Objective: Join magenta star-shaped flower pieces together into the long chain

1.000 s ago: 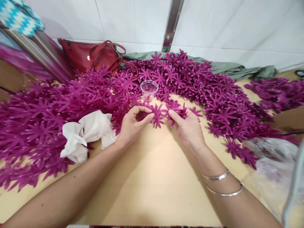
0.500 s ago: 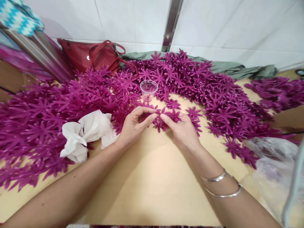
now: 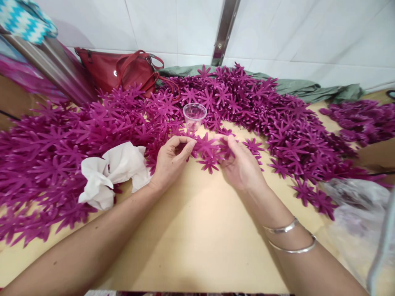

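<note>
Between my hands is a purple star-shaped flower piece [image 3: 206,146] with long narrow petals. My left hand [image 3: 173,162] pinches the tip of a petal at its left side between thumb and forefinger. My right hand [image 3: 243,166] is curled at the right side, with purple petals between its thumb and fingers; its fingertips are partly hidden and blurred. A second flower piece [image 3: 210,163] shows just below the first, and I cannot tell whether the two are joined. A clear plastic cup [image 3: 194,116] stands just beyond my hands.
Big heaps of purple flower pieces [image 3: 58,152] curve around the wooden tabletop [image 3: 191,234]. Crumpled white tissue [image 3: 123,162] lies by my left forearm. A red handbag [image 3: 120,70] leans at the back left, and clear plastic bags [image 3: 354,197] lie at the right.
My hands have drawn apart, the left slightly to the left and the right thumb to the right. More of the flower piece between them now shows.
</note>
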Available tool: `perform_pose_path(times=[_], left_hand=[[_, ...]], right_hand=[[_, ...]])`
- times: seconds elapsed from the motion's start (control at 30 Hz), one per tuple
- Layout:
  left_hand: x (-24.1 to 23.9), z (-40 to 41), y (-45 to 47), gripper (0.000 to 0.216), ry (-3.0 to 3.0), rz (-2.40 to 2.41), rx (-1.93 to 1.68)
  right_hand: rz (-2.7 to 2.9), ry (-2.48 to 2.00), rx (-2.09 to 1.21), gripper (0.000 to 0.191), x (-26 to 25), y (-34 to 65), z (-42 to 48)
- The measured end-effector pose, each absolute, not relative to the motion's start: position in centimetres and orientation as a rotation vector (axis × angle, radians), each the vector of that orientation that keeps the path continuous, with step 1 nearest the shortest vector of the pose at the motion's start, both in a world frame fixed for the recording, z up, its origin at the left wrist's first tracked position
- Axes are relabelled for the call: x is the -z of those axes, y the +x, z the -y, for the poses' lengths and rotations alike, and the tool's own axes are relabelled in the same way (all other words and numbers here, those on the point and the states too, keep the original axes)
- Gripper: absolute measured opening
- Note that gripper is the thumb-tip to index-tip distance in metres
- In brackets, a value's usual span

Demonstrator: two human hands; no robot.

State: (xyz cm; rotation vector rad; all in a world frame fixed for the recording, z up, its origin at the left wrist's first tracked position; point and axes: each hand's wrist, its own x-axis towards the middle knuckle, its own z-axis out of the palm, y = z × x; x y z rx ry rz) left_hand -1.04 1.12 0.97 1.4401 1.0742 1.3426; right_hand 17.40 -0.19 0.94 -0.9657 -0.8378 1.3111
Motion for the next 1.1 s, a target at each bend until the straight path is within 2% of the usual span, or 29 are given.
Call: perform_pose_path(times=[0.1,0.27,0.43,0.63,0.73,0.83,0.93,1.03,1.1], left_hand=[[-1.2,-1.1,-1.1,0.019,1.468,-1.070,-1.386],[-1.5,-0.7,-1.2,0.016,1.673,-0.936,-1.468],[-1.1,-1.0,-1.2,0.015,1.477,-0.919,-1.485],[-1.0,-1.6,-1.1,0.036,1.274,-0.883,-1.532],[-1.2,-1.4,-1.0,0.033,1.256,-0.873,-1.461],[-1.3,-1.0,-0.8,0.027,1.297,-0.864,-1.372],[-1.2,-0.6,-0.7,0.026,1.325,-0.831,-1.317],[-1.2,-0.5,-0.6,0.027,1.306,-0.811,-1.294],[-1.2,-0.5,-0.5,0.028,1.290,-0.792,-1.266]], right_hand=[[0.773,-0.928,-1.343,0.033,-1.3,17.7,-0.2],[0.878,-0.856,-1.273,0.025,-1.1,18.2,-0.3],[1.027,-0.980,-1.115,0.028,-0.9,18.2,0.2],[1.234,-0.985,-0.829,0.031,-1.9,18.1,0.8],[1.258,-1.014,-0.764,0.031,-2.2,18.1,1.0],[1.352,-1.069,-0.758,0.027,-2.2,17.7,1.2],[1.384,-1.090,-0.862,0.033,-1.9,17.1,1.5],[1.329,-1.092,-1.006,0.019,-1.6,16.6,1.6],[1.308,-1.086,-0.978,0.014,-1.5,16.6,1.5]])
